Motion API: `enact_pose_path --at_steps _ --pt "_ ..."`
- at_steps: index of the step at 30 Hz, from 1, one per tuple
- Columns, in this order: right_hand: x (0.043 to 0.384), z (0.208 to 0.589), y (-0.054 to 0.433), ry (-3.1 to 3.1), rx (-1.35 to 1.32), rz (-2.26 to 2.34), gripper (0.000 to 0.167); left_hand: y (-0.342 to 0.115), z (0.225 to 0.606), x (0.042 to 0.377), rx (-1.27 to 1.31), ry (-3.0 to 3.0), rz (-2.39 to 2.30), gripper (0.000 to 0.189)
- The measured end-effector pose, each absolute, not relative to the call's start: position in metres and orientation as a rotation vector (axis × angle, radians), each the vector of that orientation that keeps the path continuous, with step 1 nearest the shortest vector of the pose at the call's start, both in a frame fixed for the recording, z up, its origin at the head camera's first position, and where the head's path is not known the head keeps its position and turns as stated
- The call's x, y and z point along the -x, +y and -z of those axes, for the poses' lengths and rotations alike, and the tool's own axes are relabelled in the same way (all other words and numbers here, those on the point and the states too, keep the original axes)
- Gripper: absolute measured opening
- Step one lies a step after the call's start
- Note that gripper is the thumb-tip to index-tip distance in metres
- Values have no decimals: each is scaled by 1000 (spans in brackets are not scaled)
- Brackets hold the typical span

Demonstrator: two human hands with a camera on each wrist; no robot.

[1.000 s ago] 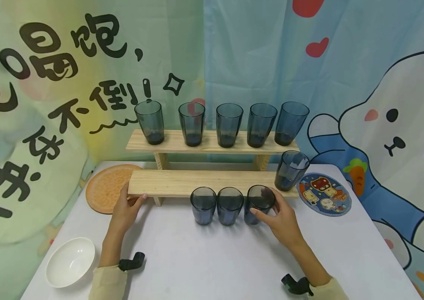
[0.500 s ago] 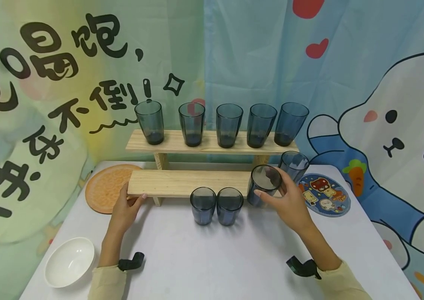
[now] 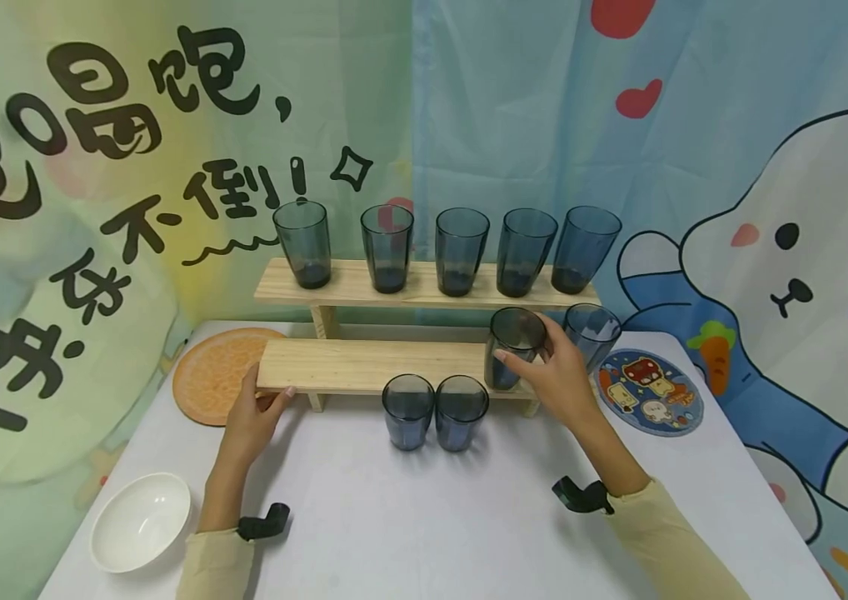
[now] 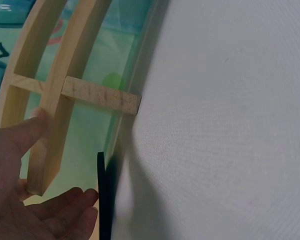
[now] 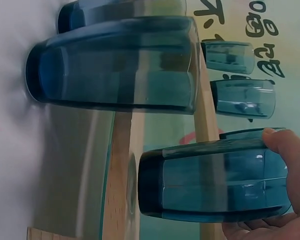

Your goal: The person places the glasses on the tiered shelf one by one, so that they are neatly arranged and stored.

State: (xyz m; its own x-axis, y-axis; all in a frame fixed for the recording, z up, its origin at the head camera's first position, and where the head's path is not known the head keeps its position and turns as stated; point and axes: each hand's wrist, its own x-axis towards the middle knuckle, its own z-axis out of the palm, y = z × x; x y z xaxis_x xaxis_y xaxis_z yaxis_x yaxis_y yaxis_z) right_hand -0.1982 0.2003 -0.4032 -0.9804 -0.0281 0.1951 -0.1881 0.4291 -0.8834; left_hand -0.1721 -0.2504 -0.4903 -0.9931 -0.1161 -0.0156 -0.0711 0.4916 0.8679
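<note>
My left hand holds the left end of the lower board of a two-tier wooden shelf. In the left wrist view its thumb presses against the board and the other fingers are partly curled. My right hand grips a blue-tinted glass tumbler upright near the right part of the lower board. Whether its base touches the wood I cannot tell. Right of that hand another tumbler stands on the same board, partly hidden. Two more tumblers stand side by side on the table in front.
Several matching tumblers line the upper board. A white bowl sits at the table's front left, an orange round mat behind it. A blue patterned round mat lies to the right. A printed curtain hangs behind.
My right hand has lifted the rightmost front tumbler off the table and carried it up and slightly left over the lower board. The left hand has stayed on the shelf.
</note>
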Motion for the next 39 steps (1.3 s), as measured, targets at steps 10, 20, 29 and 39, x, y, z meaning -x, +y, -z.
enact_pose_path --at_steps 10,20,29,39 --pt "215 409 197 -2523 -180 -1583 92 -251 491 174 -158 -2667 1577 83" --pt "218 409 198 -2508 -169 -1586 92 -251 491 174 -153 -2665 1577 84" --pt "218 408 196 -2527 -155 -1576 88 -252 491 174 -164 -2683 1551 85" --pt "219 411 195 -2550 -144 -1621 93 -252 492 174 -161 -2681 1550 84"
